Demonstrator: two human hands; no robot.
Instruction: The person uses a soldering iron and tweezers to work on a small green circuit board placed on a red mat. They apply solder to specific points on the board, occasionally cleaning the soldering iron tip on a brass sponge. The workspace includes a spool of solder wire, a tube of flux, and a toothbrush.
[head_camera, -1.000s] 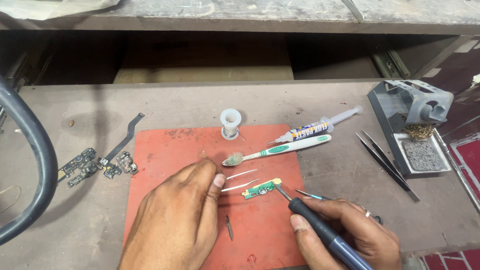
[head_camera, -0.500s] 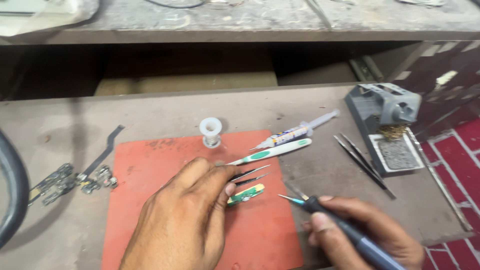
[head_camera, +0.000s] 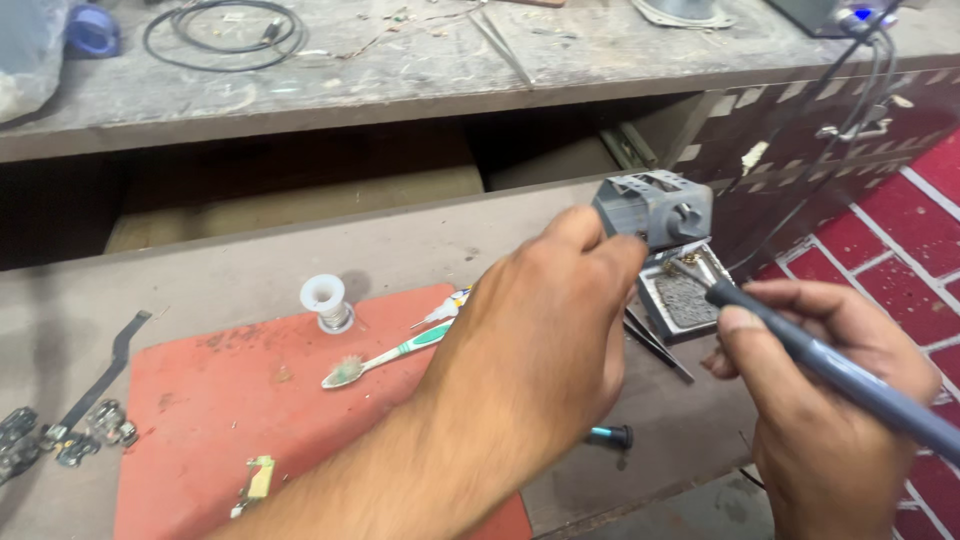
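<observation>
Item: grey soldering-iron stand (head_camera: 655, 205) with a round knob, a sponge tray (head_camera: 684, 300) below it; sitting at the right end of the worn grey workbench (head_camera: 200, 285), beside the red rubber work mat (head_camera: 230, 420). Left hand (head_camera: 545, 320) is reaching across, fingers curling against the stand's left side, apparently steadying it. Right hand (head_camera: 830, 400) is gripping a slim grey-handled soldering iron (head_camera: 800, 350), fingers clenched round the shaft, tip pointing into the stand, likely for cleaning. Lying on the mat: green-and-white toothbrush (head_camera: 385, 357), small white solder spool (head_camera: 326, 302), small green circuit board (head_camera: 258, 480). Black tweezers (head_camera: 660, 350) are lying beside the tray.
</observation>
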